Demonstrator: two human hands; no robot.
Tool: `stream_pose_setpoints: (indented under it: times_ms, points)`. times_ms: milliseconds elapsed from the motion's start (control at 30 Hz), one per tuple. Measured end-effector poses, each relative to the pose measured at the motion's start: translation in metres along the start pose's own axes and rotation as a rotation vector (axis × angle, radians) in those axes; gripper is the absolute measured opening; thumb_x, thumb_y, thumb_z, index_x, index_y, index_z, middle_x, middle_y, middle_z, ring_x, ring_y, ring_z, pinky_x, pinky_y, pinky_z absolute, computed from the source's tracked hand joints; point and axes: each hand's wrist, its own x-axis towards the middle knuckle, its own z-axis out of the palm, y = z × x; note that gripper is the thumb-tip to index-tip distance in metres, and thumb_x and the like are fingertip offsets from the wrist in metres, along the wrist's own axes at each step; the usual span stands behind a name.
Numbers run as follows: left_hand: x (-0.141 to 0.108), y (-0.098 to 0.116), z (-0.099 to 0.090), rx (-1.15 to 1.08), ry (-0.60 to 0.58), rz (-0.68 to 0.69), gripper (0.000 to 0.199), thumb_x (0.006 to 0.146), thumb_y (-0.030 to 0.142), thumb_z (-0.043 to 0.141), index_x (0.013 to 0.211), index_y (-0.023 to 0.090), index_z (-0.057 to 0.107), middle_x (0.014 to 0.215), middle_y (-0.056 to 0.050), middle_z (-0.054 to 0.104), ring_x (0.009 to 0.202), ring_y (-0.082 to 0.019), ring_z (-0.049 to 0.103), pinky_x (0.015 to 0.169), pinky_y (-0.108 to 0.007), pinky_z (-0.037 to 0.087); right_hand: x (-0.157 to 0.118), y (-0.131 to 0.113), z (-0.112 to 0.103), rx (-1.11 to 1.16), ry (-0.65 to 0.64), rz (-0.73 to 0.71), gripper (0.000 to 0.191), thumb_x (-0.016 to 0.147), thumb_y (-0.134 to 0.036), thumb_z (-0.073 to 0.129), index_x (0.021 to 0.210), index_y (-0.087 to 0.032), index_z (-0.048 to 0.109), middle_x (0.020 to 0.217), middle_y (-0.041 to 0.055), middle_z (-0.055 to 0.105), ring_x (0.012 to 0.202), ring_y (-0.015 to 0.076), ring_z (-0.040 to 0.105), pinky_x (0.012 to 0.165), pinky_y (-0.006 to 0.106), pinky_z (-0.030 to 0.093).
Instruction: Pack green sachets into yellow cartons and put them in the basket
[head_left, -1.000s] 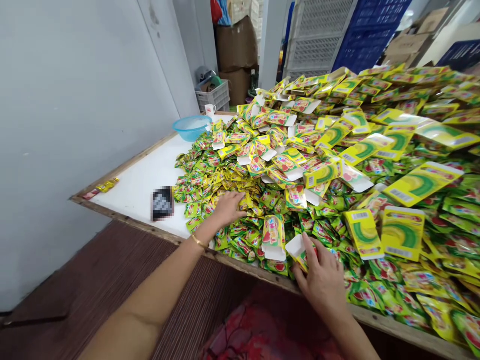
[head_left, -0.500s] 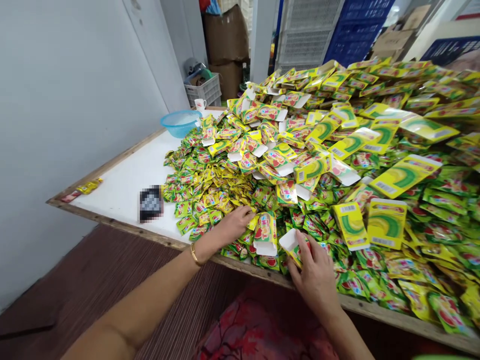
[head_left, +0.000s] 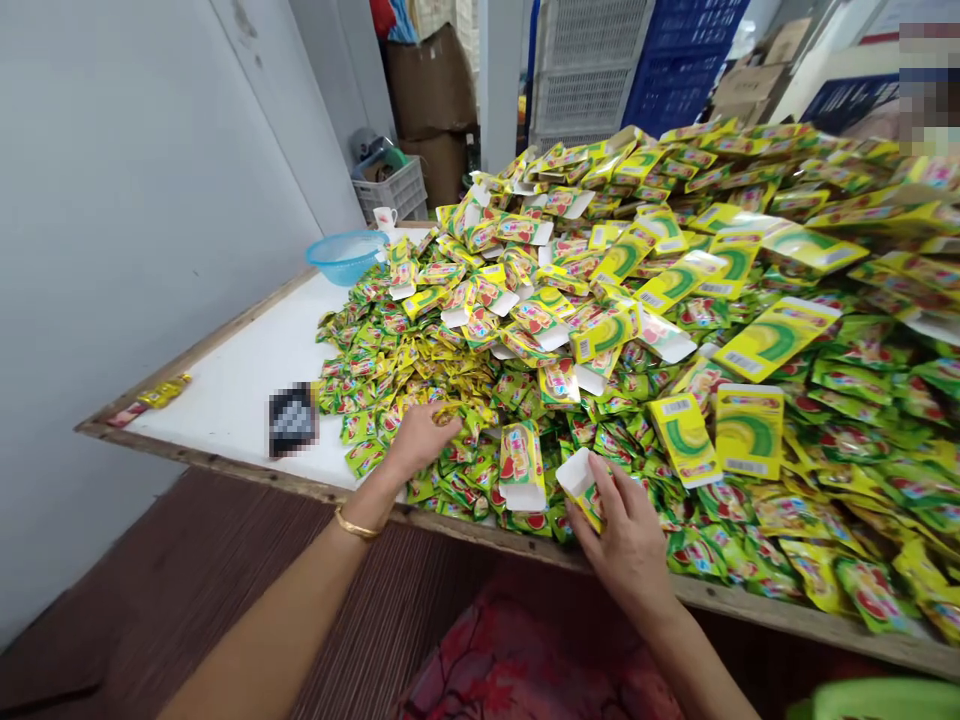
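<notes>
My right hand (head_left: 626,530) is wrapped round a small open carton (head_left: 582,484), its white flap facing up and left, near the table's front edge. Over the yellow and green sachets (head_left: 457,360), my left hand (head_left: 424,437) has its fingers pressed together at a yellow sachet (head_left: 450,412). A gold bracelet circles the left wrist. Between the hands another carton (head_left: 523,462) lies on the sachets with its open end toward me. Two yellow cartons (head_left: 750,430) with green curves rest right of my right hand.
A large heap of cartons (head_left: 637,250) covers the middle and right of the wooden-edged table (head_left: 247,480). A blue basin (head_left: 346,258) and white cup (head_left: 385,218) stand at the back left. Stacked crates (head_left: 589,70) are behind. A blurred dark item (head_left: 293,420) lies left.
My left hand has moved left, away from the carton between the hands, onto the sachets. My right hand still holds its carton. The view has shifted slightly.
</notes>
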Motion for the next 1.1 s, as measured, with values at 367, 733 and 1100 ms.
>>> stream_pose_setpoints:
  times_ms: [367,733,1100]
  points:
    - [-0.034,0.013,0.038,0.148,-0.031,0.128,0.029,0.079,0.026,0.06,0.107,0.019,0.064,0.106,-0.008,0.07,0.096,-0.021,0.065,0.087,-0.034,0.05,0.018,-0.027,0.016,-0.05,-0.101,-0.093,0.055,0.089,-0.033,0.048,0.141,-0.021,0.034,0.125,0.0138,0.053,0.109,0.0258,0.052,0.081,0.037,0.044]
    - [-0.027,0.031,0.01,-0.055,0.007,-0.098,0.02,0.08,0.026,0.054,0.09,0.015,0.068,0.076,-0.002,0.071,0.068,-0.016,0.063,0.068,-0.026,0.049,0.013,-0.024,0.018,-0.099,-0.104,-0.099,0.063,0.09,-0.035,0.047,0.145,-0.014,0.023,0.124,0.0147,0.055,0.109,0.0245,0.052,0.082,0.036,0.041]
    - [-0.042,0.075,0.062,-0.353,0.116,0.06,0.018,0.076,0.024,0.054,0.088,0.016,0.066,0.096,-0.006,0.069,0.094,-0.019,0.061,0.09,-0.032,0.046,0.014,-0.029,0.015,-0.179,-0.061,-0.107,0.064,0.092,-0.037,0.044,0.145,-0.009,0.021,0.121,0.0152,0.057,0.103,0.0241,0.053,0.079,0.035,0.039]
